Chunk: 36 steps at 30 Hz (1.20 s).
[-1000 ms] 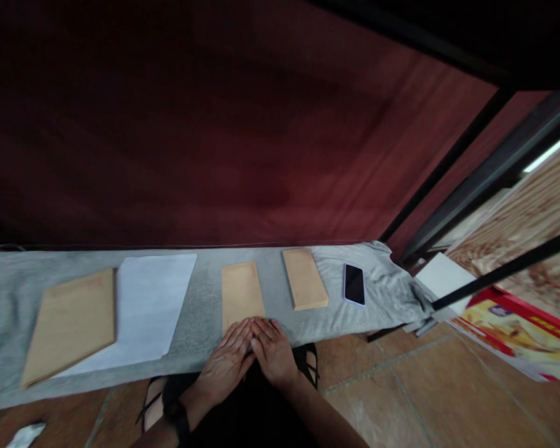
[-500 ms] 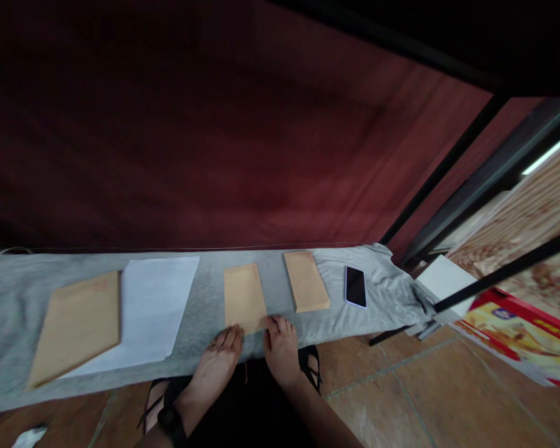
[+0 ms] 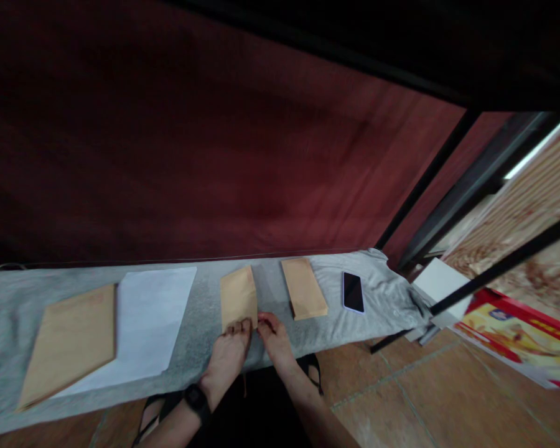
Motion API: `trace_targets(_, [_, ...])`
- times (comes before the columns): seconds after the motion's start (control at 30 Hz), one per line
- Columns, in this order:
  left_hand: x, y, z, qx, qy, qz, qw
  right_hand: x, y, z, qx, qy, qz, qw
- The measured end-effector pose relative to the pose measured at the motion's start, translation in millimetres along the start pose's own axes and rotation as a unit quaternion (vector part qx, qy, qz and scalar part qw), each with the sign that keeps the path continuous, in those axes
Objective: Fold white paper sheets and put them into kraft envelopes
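A brown paper envelope (image 3: 239, 297) stands slightly raised and bent in front of me, its near end at my hands. My left hand (image 3: 233, 343) is closed on its near left edge, the fingers curled over the paper. Thumb and fingers of my right hand (image 3: 274, 337) pinch at the near right corner; the exact contact is partly hidden. Just right of it lies a stack of similar brown envelopes (image 3: 304, 289). On the left, larger brown envelopes (image 3: 72, 336) overlap white paper sheets (image 3: 156, 317).
A phone (image 3: 353, 292) lies on the right of the grey cloth-covered bench (image 3: 200, 323). Behind hangs a dark red curtain (image 3: 214, 186). Black metal bars (image 3: 429, 174) slant at the right, near a red and yellow box (image 3: 518, 336) on the tiled floor.
Both hands have come closer together at the envelope's near end. The envelope has gone from lying flat to being bent and partly raised. The camera view has shifted slightly.
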<state>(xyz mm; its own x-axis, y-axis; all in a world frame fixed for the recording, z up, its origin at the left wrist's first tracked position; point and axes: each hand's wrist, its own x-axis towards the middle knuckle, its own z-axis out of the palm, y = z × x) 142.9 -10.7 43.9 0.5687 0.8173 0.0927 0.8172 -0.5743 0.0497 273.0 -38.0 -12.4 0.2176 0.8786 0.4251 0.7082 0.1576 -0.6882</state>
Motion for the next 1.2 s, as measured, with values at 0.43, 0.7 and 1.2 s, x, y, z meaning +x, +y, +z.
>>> trace_targets(0.43, [4, 19, 24, -0.781, 0.141, -0.338, 0.506, -28, -23, -26, -0.138, -0.058, -0.077, 0.986])
trace_targets(0.7, [-9, 22, 41, -0.784, 0.062, -0.382, 0.485, -40, 6, -17, -0.190, -0.103, -0.093, 0.972])
trace_targets(1.2, [-45, 30, 29, -0.617, -0.018, -0.253, 0.745, -40, 11, -30, -0.139, -0.147, -0.086, 0.975])
